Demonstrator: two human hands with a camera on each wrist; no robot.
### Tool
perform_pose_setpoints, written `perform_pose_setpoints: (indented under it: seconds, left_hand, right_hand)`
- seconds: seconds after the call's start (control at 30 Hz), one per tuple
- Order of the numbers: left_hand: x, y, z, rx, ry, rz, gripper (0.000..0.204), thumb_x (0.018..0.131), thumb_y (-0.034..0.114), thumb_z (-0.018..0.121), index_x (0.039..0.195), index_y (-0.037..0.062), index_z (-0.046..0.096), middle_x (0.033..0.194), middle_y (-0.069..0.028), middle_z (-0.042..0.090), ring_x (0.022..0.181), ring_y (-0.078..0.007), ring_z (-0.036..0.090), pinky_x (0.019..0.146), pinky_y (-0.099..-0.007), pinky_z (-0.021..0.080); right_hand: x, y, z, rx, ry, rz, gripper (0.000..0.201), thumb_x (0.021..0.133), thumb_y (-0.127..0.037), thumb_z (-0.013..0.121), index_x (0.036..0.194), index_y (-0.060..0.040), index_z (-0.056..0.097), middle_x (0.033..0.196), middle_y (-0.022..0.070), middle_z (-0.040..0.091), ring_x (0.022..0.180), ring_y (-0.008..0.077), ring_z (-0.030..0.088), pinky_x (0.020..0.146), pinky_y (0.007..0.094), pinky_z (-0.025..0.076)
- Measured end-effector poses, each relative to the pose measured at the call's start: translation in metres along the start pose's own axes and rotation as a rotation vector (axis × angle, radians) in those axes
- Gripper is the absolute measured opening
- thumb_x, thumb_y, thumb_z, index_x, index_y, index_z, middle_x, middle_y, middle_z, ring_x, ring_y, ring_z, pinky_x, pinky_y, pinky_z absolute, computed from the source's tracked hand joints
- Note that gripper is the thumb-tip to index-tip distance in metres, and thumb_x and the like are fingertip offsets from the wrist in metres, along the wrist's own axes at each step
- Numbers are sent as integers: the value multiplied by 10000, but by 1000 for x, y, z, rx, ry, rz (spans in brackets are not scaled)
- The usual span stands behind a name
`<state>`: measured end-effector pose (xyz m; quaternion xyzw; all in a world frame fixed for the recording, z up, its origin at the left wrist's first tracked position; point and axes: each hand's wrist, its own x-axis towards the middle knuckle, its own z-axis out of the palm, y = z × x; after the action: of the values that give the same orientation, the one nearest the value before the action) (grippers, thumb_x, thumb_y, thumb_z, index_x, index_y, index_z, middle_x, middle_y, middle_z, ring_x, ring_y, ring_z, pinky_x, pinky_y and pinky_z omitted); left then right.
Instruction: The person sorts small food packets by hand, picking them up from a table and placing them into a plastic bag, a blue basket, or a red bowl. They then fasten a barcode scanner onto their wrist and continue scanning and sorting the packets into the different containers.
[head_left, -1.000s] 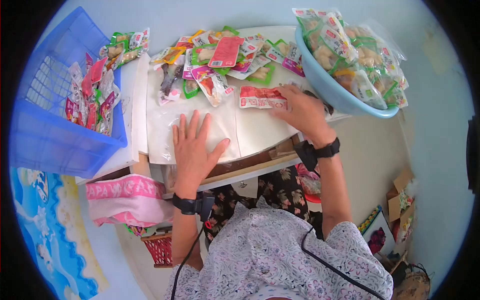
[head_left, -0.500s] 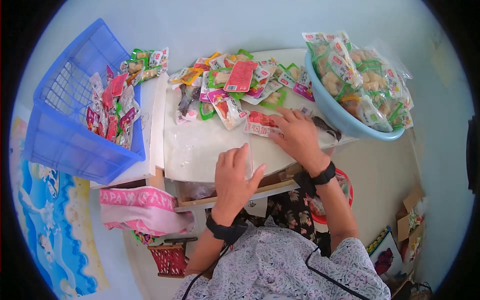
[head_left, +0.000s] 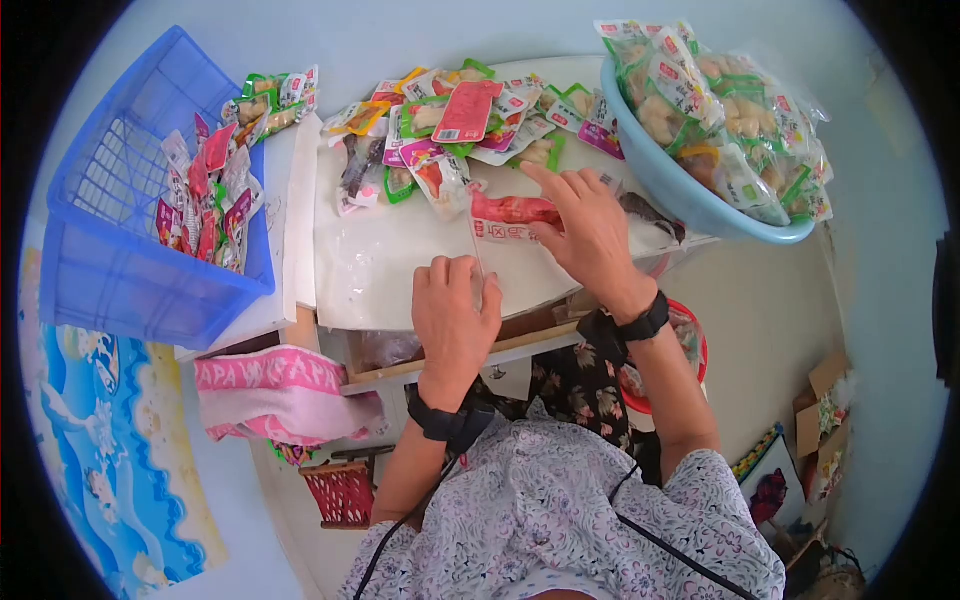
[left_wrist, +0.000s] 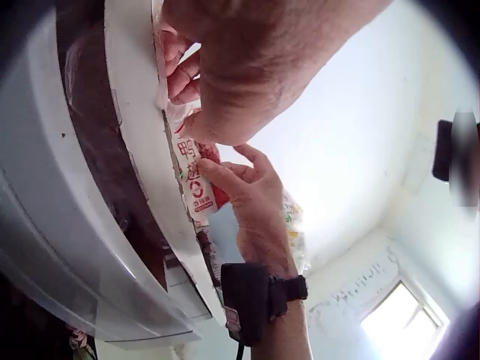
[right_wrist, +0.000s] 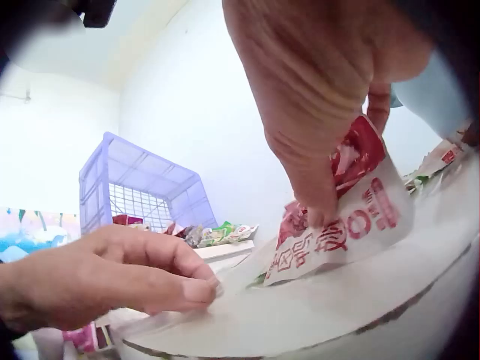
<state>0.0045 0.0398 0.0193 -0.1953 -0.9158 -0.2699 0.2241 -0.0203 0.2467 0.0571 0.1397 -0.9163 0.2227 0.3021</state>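
My right hand [head_left: 585, 235] is in the middle of the frame, a bit to the right. It pinches a red snack packet [head_left: 510, 215] with white writing. My thumb is under the packet and my fingers are on top. One edge of the packet is lifted off the white table [head_left: 390, 275], and the other edge rests on it. A second ago the packet lay flat and my hand lay on it. Now it is tipped up.

My left hand [head_left: 455, 315] is at the near edge of the table, in the middle of the frame. Its fingers are curled, and the tips pinch a thin clear plastic bag [head_left: 480, 280] that is hard to see. A second ago this hand lay flat and spread out on the table, more to the left. Now it is closer to my right hand, and the packet is just above it in the frame.

A pile of snack packets [head_left: 450, 115] lies at the top middle, behind the red one. It looks the same as before. At the upper right is a light blue bowl [head_left: 680, 190] heaped with packets. At the upper left is a blue basket [head_left: 120, 270] with more packets in it. A pink towel [head_left: 275, 395] hangs below the basket, at the lower left.
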Motion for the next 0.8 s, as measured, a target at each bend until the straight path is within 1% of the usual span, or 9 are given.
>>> perform_pose_setpoints:
  seconds: [0.1, 0.2, 0.3, 0.4, 0.5, 0.6, 0.7, 0.73, 0.8]
  left_hand:
    - [1, -3, 0, -20, 2, -17, 190, 865, 146, 718, 1008, 50, 637, 926, -110, 616, 877, -327, 576, 777, -455, 473]
    - [0, -9, -1, -82, 17, -32, 125, 902, 130, 690, 990, 53, 650, 900, -105, 630, 859, -312, 586, 771, -436, 477]
    - [-3, -18, 0, -160, 21, -65, 81, 936, 117, 664, 979, 49, 669, 873, -102, 641, 828, -287, 590, 757, -406, 481]
    - [-4, -23, 3, -214, 17, -88, 91, 957, 121, 653, 986, 42, 689, 855, -99, 646, 782, -255, 586, 723, -379, 480]
    - [-4, -21, 1, -294, -3, -169, 81, 960, 117, 652, 976, 47, 689, 847, -94, 651, 771, -255, 582, 710, -382, 475]
    - [-6, -26, 0, -428, -22, -256, 97, 978, 124, 641, 985, 41, 691, 856, -99, 653, 769, -245, 593, 702, -370, 477]
    - [-10, -20, -5, -559, -45, -344, 114, 998, 124, 630, 1013, 28, 690, 864, -107, 645, 766, -226, 603, 698, -352, 482]
    - [-10, -17, -6, -600, -53, -375, 117, 1003, 121, 626, 1022, 24, 688, 865, -110, 641, 767, -221, 606, 698, -348, 483]
    - [-13, -20, 1, -583, 52, -279, 139, 1020, 120, 621, 1047, -1, 683, 910, -93, 668, 772, -168, 595, 693, -317, 479]
  right_hand:
    - [-18, -2, 8, 282, 34, 124, 585, 763, -74, 794, 1322, -89, 624, 994, 123, 695, 929, 298, 662, 806, 395, 540]
    - [-33, 0, 14, 561, 54, 388, 454, 829, -101, 812, 1256, -53, 664, 1051, 117, 729, 916, 210, 700, 802, 341, 553]
    - [-40, 5, 2, 798, 73, 630, 355, 890, -146, 810, 1194, -12, 686, 1106, 91, 733, 972, 112, 674, 836, 280, 541]
    - [-53, 16, 5, 1056, 177, 637, 355, 907, -117, 798, 1207, 20, 667, 1115, 66, 718, 997, 86, 655, 846, 261, 539]
    - [-58, 2, -5, 1153, 230, 712, 342, 913, -68, 780, 1217, 28, 656, 1116, 59, 718, 982, 101, 665, 866, 258, 541]
    - [-63, -6, -11, 1272, 223, 724, 341, 925, -50, 762, 1233, 36, 643, 1105, 67, 718, 974, 103, 668, 871, 262, 545]
    - [-64, -16, -10, 1187, 155, 660, 303, 921, -41, 758, 1200, 31, 662, 1080, 58, 720, 956, 90, 661, 850, 261, 543]
    - [-64, -18, -9, 1106, 108, 628, 289, 919, -40, 759, 1185, 29, 668, 1069, 54, 721, 947, 86, 658, 842, 259, 542]
    - [-66, -20, -8, 944, 11, 564, 260, 915, -36, 760, 1154, 26, 681, 1046, 46, 723, 930, 77, 652, 824, 254, 538]
